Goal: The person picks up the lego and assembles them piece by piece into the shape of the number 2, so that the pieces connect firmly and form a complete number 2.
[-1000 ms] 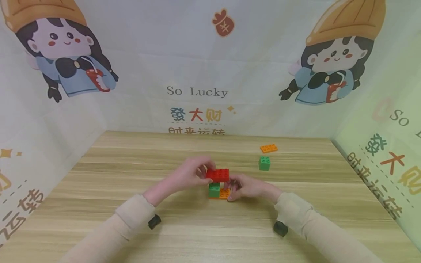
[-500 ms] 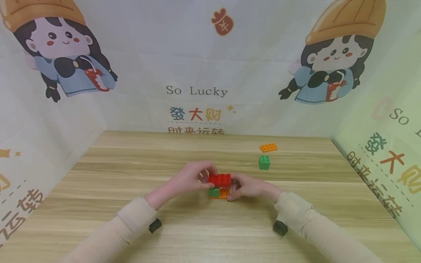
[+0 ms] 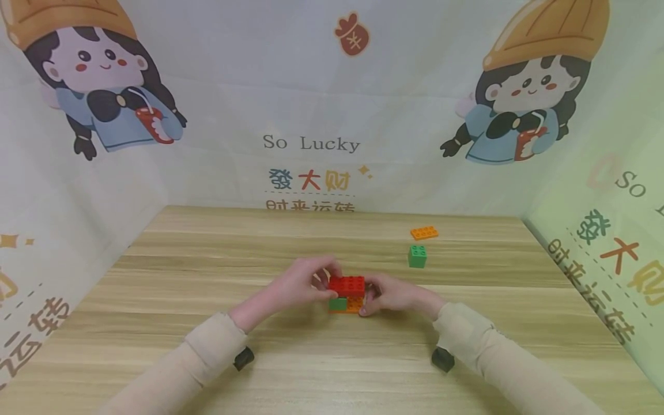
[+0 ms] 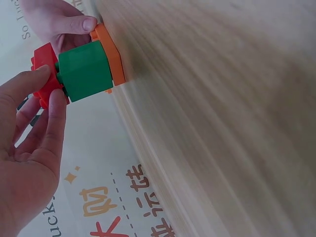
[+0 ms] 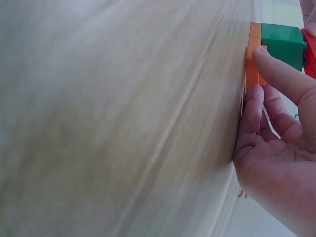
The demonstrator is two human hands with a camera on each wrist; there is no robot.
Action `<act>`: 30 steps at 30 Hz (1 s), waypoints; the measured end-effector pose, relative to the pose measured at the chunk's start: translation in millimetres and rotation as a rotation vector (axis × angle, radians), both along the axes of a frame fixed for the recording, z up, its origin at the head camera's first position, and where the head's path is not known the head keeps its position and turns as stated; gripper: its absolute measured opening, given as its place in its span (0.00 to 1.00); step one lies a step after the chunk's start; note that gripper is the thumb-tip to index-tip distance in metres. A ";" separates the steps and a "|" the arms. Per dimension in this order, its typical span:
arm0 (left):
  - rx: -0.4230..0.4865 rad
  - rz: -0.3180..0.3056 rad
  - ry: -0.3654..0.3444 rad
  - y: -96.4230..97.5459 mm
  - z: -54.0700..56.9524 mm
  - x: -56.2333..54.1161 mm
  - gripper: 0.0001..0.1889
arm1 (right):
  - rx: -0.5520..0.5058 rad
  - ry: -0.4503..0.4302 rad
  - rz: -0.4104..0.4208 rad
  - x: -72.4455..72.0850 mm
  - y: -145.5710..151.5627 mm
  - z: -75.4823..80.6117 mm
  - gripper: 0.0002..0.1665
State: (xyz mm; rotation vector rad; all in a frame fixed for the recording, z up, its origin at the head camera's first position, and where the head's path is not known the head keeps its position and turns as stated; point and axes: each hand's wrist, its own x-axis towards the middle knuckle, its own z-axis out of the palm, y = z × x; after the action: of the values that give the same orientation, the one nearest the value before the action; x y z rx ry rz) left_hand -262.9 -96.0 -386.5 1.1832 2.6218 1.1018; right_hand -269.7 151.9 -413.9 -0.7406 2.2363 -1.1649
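Observation:
My left hand (image 3: 303, 280) pinches a red toy brick (image 3: 347, 285) by its left end, thumb in front and fingers behind. Below it stands a green brick (image 4: 86, 69) on the left half of an orange plate (image 5: 254, 37). In the left wrist view green studs show in a thin gap beneath the red brick. The right hand (image 3: 394, 293) pinches the right end of the orange plate, which lies on the table, between thumb and fingers. From the head view, the red brick covers most of the green one's top.
Behind and to the right, a second green brick (image 3: 417, 257) stands on the wooden table (image 3: 218, 242). Another orange plate (image 3: 424, 233) lies beyond it. A printed cloth (image 3: 311, 104) hangs around the table's back and sides. Black wrist devices (image 3: 442, 359) sit under both sleeves.
The left hand has brought the red brick down and slightly right, to the top of the green brick. The right hand stays at the orange plate.

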 end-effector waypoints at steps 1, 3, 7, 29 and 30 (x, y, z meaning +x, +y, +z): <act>0.003 0.003 -0.003 0.0 -0.2 0.1 0.16 | 0.000 0.000 0.002 0.0 0.2 0.3 0.25; 0.009 0.009 -0.008 -0.1 -0.4 0.4 0.16 | 0.001 0.000 0.001 -0.3 0.2 0.4 0.24; 0.022 0.019 -0.024 -0.3 -0.6 1.0 0.15 | 0.000 0.009 0.004 -0.4 0.4 1.2 0.23; 0.043 0.029 -0.147 -3.5 4.5 -2.5 0.10 | 0.024 0.015 -0.008 -0.2 -0.6 0.2 0.24; 0.041 0.031 -0.152 -3.5 4.9 -2.9 0.10 | 0.024 0.015 -0.009 -0.1 -0.8 0.1 0.24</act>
State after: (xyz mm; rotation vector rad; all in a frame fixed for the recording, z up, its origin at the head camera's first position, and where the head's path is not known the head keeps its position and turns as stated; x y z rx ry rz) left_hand -265.8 -99.5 -381.6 1.0242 2.5228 1.2054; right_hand -269.8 151.1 -413.8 -0.7326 2.2643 -1.1382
